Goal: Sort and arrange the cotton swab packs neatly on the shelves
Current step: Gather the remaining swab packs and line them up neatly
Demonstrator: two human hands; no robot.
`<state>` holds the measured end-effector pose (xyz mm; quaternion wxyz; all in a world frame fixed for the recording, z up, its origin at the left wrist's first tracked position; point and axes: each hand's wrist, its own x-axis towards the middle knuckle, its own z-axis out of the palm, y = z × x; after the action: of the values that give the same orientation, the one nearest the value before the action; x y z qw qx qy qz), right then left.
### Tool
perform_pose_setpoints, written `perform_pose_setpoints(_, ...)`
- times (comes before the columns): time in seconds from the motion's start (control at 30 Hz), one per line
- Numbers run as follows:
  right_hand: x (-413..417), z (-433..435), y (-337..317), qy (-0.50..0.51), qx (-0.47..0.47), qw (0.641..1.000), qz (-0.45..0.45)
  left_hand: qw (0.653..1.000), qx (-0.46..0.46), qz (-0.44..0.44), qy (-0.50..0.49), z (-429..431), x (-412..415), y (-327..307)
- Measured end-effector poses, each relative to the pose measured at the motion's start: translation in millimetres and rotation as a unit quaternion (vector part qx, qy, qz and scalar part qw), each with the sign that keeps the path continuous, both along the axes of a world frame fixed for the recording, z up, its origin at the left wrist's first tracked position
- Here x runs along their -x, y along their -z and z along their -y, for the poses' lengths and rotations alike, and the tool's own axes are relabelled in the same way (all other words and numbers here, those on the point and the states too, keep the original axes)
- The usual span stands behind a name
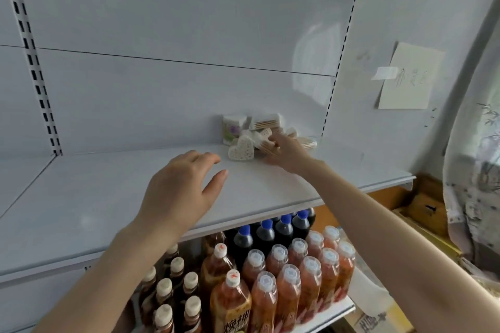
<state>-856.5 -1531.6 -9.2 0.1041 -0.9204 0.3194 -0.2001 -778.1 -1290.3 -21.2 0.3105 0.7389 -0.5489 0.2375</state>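
1. Extending both forearms [94,278] up past drink bottles [270,278] on lower shelf [324,315], toward upper shelf [81,211].
2. Hovering left hand [184,186] over its board, fingers spread and relaxed, gripping nothing.
3. Pinching clear swab pack [266,145] of wooden sticks with right hand [286,155], fingers curled over its top; slightly blurred.
4. Noting loose heap at rear right of upper shelf: heart-shaped pack [241,150] in front, touching the pinched pack; round tub [232,127] and flat packs [265,121] behind.
5. Judging packs light, thin-walled, probably slick and crushable; favouring a gentle hold on side edges, not squeezing the faces.
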Motion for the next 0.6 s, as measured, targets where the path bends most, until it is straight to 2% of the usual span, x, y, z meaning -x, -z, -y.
perform_pose_setpoints(0.13,11,19,6,-0.038,0.008,0.996,0.083,1.0,-0.01,0.003,0.004,20,2,1)
perform_pose_setpoints(0.3,31,39,-2,-0.047,-0.014,0.99,0.132,1.0,-0.003,-0.012,0.006,48,8,-3)
perform_pose_setpoints(0.6,32,75,-5,-0.054,-0.051,0.99,0.123,0.997,0.044,-0.059,-0.009,95,25,-8)
